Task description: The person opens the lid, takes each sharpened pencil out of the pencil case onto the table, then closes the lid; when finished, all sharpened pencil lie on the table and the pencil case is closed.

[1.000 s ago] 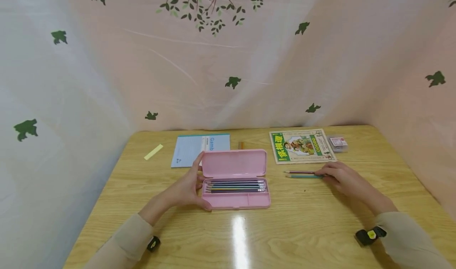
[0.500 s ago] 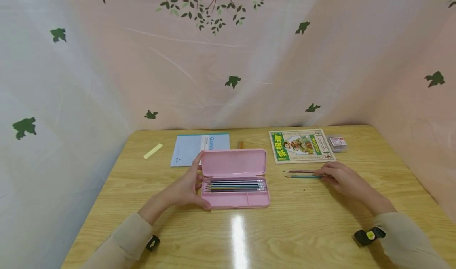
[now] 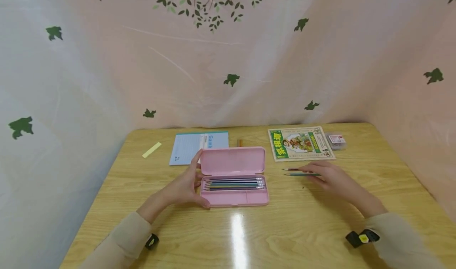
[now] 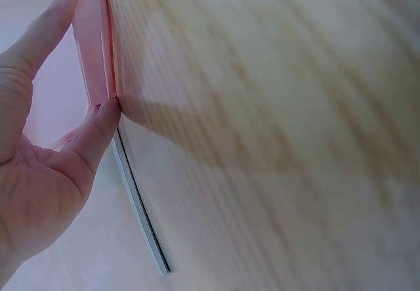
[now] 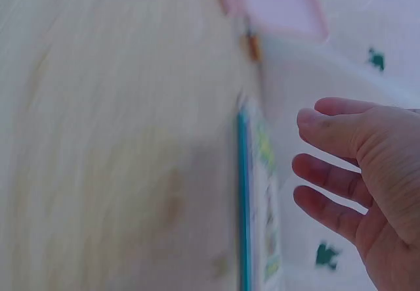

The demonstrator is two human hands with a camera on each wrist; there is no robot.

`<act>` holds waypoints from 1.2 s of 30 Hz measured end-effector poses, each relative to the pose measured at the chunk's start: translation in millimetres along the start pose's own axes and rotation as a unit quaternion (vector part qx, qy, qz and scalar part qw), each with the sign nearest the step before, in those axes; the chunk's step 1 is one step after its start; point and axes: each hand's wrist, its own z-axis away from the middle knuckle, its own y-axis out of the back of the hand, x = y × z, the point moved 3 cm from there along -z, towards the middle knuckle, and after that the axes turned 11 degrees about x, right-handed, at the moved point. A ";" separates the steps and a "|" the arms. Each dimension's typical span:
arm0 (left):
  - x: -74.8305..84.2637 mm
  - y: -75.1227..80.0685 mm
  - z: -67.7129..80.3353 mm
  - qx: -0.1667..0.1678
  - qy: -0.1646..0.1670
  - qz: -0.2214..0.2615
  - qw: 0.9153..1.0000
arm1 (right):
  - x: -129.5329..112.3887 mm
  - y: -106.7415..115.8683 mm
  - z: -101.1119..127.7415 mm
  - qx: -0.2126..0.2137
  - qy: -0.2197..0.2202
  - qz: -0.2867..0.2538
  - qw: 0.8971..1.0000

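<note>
My left hand [image 3: 183,188] is touching the pink case [image 3: 224,198], fingers spread; my right hand [image 3: 334,179] is holding nothing, fingers loose. Two pencils [image 3: 295,174] are lying toward its three o'clock, probably light, stiff, rolly: middles are suiting a pinch.

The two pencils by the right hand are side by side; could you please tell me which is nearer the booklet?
The dark reddish pencil, between the booklet and the teal pencil; the teal one is farther from the booklet, nearer the person.
</note>
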 end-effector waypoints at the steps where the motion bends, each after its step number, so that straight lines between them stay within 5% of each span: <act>1: 0.1 0.1 -0.1 0.001 -0.001 -0.002 1.000 | -5.3 -1.1 -5.5 -0.004 -0.006 -0.006 1.000; 8: 0.1 -0.8 -1.3 0.001 0.006 -0.008 1.000 | -37.0 -14.7 -41.1 -0.054 -0.056 -0.061 0.995; 17: -1.7 -0.4 -0.9 -0.001 0.012 -0.002 1.000 | -69.3 -50.6 -74.7 -0.089 0.000 -0.098 0.991; 22: -1.5 -0.4 -1.0 0.000 0.014 -0.006 1.000 | -83.0 -74.3 -81.9 -0.122 0.023 -0.101 0.987; 36: -0.9 -0.7 -0.7 0.002 0.015 -0.005 1.000 | -94.6 -97.1 -89.1 -0.194 -0.051 -0.086 0.976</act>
